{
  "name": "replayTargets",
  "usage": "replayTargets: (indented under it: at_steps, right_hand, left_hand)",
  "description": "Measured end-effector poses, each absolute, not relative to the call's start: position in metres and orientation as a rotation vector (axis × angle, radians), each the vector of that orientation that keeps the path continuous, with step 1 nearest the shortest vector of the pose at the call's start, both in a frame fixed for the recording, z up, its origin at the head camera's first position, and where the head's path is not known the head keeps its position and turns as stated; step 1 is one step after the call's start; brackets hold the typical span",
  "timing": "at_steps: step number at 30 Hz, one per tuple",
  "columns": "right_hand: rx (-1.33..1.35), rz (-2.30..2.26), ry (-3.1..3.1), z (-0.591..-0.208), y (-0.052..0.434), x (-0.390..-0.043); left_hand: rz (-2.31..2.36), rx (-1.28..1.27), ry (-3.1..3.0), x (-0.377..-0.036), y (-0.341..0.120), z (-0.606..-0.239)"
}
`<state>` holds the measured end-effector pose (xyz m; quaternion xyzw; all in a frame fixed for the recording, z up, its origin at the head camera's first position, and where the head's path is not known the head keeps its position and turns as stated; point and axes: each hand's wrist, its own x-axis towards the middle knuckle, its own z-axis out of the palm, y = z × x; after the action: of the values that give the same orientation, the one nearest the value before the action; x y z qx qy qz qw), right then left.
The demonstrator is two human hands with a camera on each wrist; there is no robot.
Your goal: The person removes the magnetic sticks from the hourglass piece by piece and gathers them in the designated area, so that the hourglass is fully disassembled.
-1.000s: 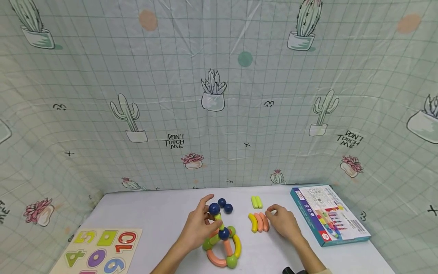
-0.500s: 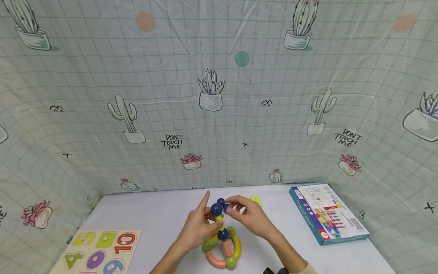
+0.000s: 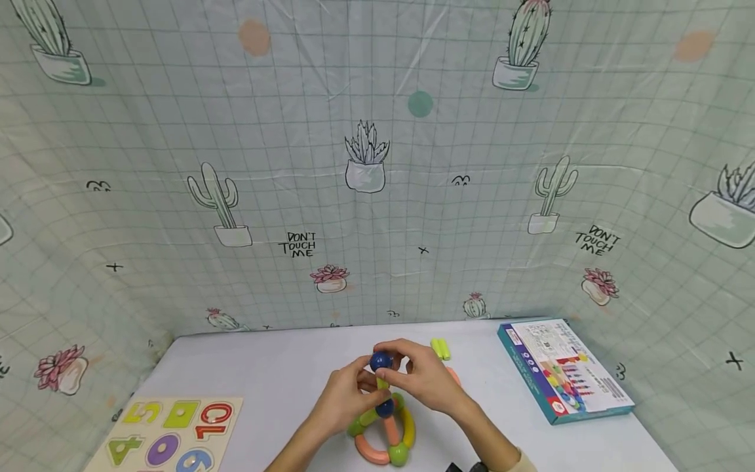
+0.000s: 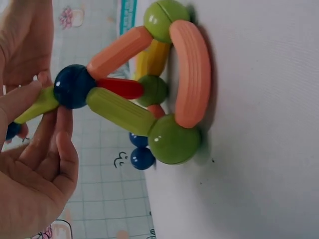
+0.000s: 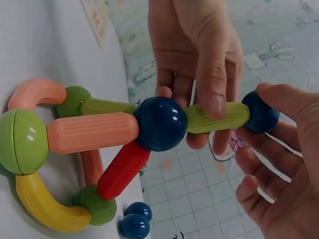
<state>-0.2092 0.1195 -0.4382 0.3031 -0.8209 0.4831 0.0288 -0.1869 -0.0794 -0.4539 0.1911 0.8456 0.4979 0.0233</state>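
Observation:
A toy frame of ribbed rods and balls stands on the table. Its base has green balls [image 4: 174, 139], curved orange rods [image 4: 192, 74] and a curved yellow rod [image 5: 47, 201]. Orange, red [image 5: 123, 170] and green rods rise to a blue ball [image 5: 162, 123]. Above that ball is a short yellow-green rod [image 5: 217, 118], pinched between the thumb and fingers of my left hand [image 3: 342, 396]. The thumb and fingers of my right hand [image 3: 427, 380] pinch the top blue ball [image 3: 381, 361], which touches the rod's upper end.
Two loose blue balls [image 5: 135, 226] lie behind the frame. Two yellow-green rods [image 3: 440, 349] lie beyond my right hand, with an orange piece [image 3: 453, 375] partly hidden by it. A toy box [image 3: 566, 370] lies at right, a number puzzle board [image 3: 227, 406] at left.
My right hand has come left from beside the curved rods, past the loose blue balls, and now holds the top ball. My left index finger, raised before, has come down; that hand keeps the rod.

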Motion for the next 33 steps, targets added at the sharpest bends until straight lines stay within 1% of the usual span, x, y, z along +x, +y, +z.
replayTargets:
  at_steps: [5, 16, 28, 33]
  right_hand:
    - [0.903, 1.494, -2.531, -0.440, 0.124, -0.210]
    - [0.873, 1.522, -2.517, -0.441, 0.127, -0.209]
    - [0.853, 1.486, -2.490, -0.444, 0.130, -0.210]
    - [0.744, 1.443, -2.405, -0.443, 0.138, -0.217]
  left_hand:
    - [1.486, 0.670, 2.637, -0.189, -0.080, -0.458]
    - [1.463, 0.750, 2.750, -0.187, -0.078, -0.463]
    - [1.445, 0.740, 2.780, -0.186, -0.076, -0.464]
    - [1.447, 0.733, 2.795, -0.186, -0.076, -0.463]
